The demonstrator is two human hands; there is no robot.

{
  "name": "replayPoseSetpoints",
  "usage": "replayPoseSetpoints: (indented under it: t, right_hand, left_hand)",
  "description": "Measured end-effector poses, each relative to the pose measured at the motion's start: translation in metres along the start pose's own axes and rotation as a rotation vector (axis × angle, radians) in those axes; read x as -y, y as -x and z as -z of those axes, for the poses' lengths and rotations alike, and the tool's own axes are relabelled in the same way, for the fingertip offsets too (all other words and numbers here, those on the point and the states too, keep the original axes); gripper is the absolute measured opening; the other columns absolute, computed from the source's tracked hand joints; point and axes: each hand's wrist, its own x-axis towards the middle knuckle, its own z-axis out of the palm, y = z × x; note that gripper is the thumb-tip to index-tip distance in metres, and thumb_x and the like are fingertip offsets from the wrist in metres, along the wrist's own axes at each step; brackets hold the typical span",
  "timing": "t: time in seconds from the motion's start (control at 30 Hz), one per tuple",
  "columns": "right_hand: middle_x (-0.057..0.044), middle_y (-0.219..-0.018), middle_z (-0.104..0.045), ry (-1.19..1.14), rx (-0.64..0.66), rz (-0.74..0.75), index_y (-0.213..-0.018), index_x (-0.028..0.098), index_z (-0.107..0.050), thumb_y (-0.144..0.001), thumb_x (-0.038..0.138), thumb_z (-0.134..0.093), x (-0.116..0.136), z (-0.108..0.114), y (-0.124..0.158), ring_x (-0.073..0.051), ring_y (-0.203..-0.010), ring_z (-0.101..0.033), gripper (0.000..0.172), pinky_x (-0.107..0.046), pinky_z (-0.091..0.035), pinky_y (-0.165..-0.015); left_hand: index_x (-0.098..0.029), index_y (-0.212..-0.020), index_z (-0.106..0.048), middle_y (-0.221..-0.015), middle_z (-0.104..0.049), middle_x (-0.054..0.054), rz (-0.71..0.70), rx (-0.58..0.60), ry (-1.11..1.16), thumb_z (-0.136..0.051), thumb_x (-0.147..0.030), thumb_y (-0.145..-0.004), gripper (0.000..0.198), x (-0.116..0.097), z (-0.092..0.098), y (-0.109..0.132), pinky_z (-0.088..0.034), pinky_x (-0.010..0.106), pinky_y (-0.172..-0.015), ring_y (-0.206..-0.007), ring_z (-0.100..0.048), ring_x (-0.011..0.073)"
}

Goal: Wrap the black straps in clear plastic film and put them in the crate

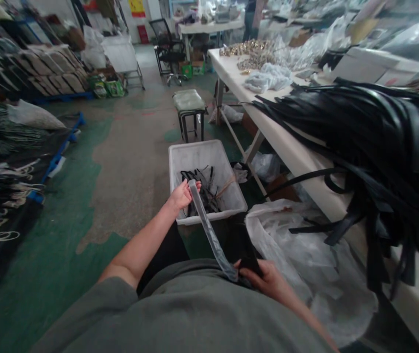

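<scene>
A long, narrow, translucent plastic sleeve point(209, 228) stretches between my two hands, slanting from over the bin down to my waist. My left hand point(183, 194) is closed on its far end, above the near left part of a white plastic bin point(236, 201). Close to my body, my right hand point(262, 274) grips the near end of the sleeve together with a black strap point(250, 267). How far the strap runs into the sleeve I cannot tell. Inside the bin lie black strips point(209, 189) and scraps.
On the right, a long table point(286, 147) bears a big heap of black straps point(359, 122), some hanging over its edge. Metal fittings point(248, 49) lie farther back. A clear plastic bag point(290, 235) stands beside me. A stool point(190, 103) is behind the bin; pallets with bundles line the left.
</scene>
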Motion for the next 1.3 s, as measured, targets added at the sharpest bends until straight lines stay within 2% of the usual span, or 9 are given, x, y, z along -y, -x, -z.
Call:
replayPoseSetpoints:
  t: [0.1,0.17,0.3,0.43,0.6,0.73,0.87,1.0,1.3]
  right_hand:
    - [-0.006,-0.085,-0.073,-0.087,0.047,-0.029,-0.093,0.017,-0.074,-0.091,0.047,-0.055,-0.011,-0.009,-0.002,-0.023,-0.082,-0.067,0.035,-0.032,-0.053,-0.074]
    - [-0.006,-0.085,-0.072,-0.153,0.015,-0.052,-0.095,0.018,-0.073,-0.091,0.048,-0.053,-0.009,-0.012,-0.013,-0.020,-0.075,-0.065,0.036,-0.030,-0.052,-0.067]
    - [-0.005,-0.098,-0.070,-0.236,-0.136,-0.006,-0.109,0.023,-0.071,-0.091,0.046,-0.052,0.019,-0.001,-0.049,-0.011,-0.055,-0.055,0.034,-0.024,-0.043,-0.048]
    - [-0.004,-0.107,-0.069,-0.298,-0.229,0.118,-0.127,0.025,-0.062,-0.088,0.043,-0.057,0.045,0.023,-0.090,-0.008,-0.054,-0.052,0.043,-0.020,-0.039,-0.045]
    - [-0.006,-0.111,-0.071,-0.365,-0.198,0.224,-0.106,0.019,-0.071,-0.085,0.043,-0.061,0.058,0.042,-0.113,-0.007,-0.057,-0.053,0.034,-0.019,-0.042,-0.047]
    - [-0.007,-0.119,-0.070,-0.335,-0.108,0.279,-0.099,0.017,-0.073,-0.087,0.040,-0.060,0.062,0.039,-0.109,-0.014,-0.077,-0.066,0.029,-0.019,-0.049,-0.052]
    - [-0.006,-0.114,-0.073,-0.124,-0.136,0.320,-0.108,0.019,-0.072,-0.090,0.032,-0.057,0.067,0.024,-0.101,-0.018,-0.094,-0.070,0.027,-0.026,-0.056,-0.070]
    - [-0.006,-0.120,-0.071,0.109,-0.149,0.413,-0.111,0.021,-0.072,-0.093,0.027,-0.055,0.073,0.016,-0.091,-0.020,-0.107,-0.067,0.026,-0.034,-0.051,-0.095]
    - [-0.006,-0.104,-0.075,-0.001,-0.375,0.345,-0.098,0.022,-0.075,-0.093,0.033,-0.054,0.071,0.030,-0.060,-0.018,-0.083,-0.070,0.024,-0.027,-0.056,-0.063]
  left_hand:
    - [-0.013,-0.114,-0.061,-0.073,-0.069,0.003,-0.182,-0.066,-0.005,-0.042,-0.024,-0.098,0.027,-0.026,-0.010,-0.005,-0.055,0.024,-0.063,-0.059,-0.065,0.0108]
    - [-0.017,-0.114,-0.061,-0.068,-0.065,-0.001,-0.257,-0.015,-0.074,-0.049,-0.021,-0.095,0.023,-0.026,-0.014,0.003,-0.052,0.021,-0.057,-0.052,-0.060,0.0082]
    - [-0.017,-0.110,-0.063,-0.072,-0.065,0.001,-0.205,0.260,-0.381,-0.063,-0.033,-0.087,0.028,0.012,-0.005,0.033,-0.048,0.021,-0.054,-0.055,-0.058,0.0090]
    - [-0.015,-0.109,-0.064,-0.075,-0.066,0.003,-0.054,0.491,-0.724,-0.065,-0.043,-0.084,0.038,0.057,0.015,0.061,-0.046,0.021,-0.060,-0.061,-0.058,0.0096]
    - [-0.014,-0.111,-0.063,-0.076,-0.065,0.004,0.083,0.639,-0.968,-0.062,-0.049,-0.085,0.044,0.073,0.023,0.080,-0.045,0.025,-0.061,-0.063,-0.059,0.0126]
    - [-0.016,-0.111,-0.066,-0.082,-0.067,0.006,0.051,0.671,-0.997,-0.062,-0.045,-0.085,0.039,0.065,0.014,0.092,-0.048,0.027,-0.068,-0.070,-0.061,0.0151]
    - [-0.020,-0.115,-0.067,-0.112,-0.068,0.008,-0.244,0.604,-1.000,-0.070,-0.037,-0.079,0.040,0.064,-0.005,0.105,-0.045,0.032,-0.094,-0.103,-0.060,0.0240]
    - [-0.018,-0.105,-0.069,-0.101,-0.069,0.006,-0.473,0.456,-1.111,-0.062,-0.037,-0.085,0.029,0.078,-0.024,0.115,-0.045,0.032,-0.091,-0.096,-0.059,0.0243]
    - [-0.020,-0.079,-0.059,-0.078,-0.060,0.004,-0.443,0.575,-1.411,-0.051,-0.030,-0.088,0.016,0.116,0.000,0.113,-0.041,0.031,-0.073,-0.074,-0.052,0.0198]
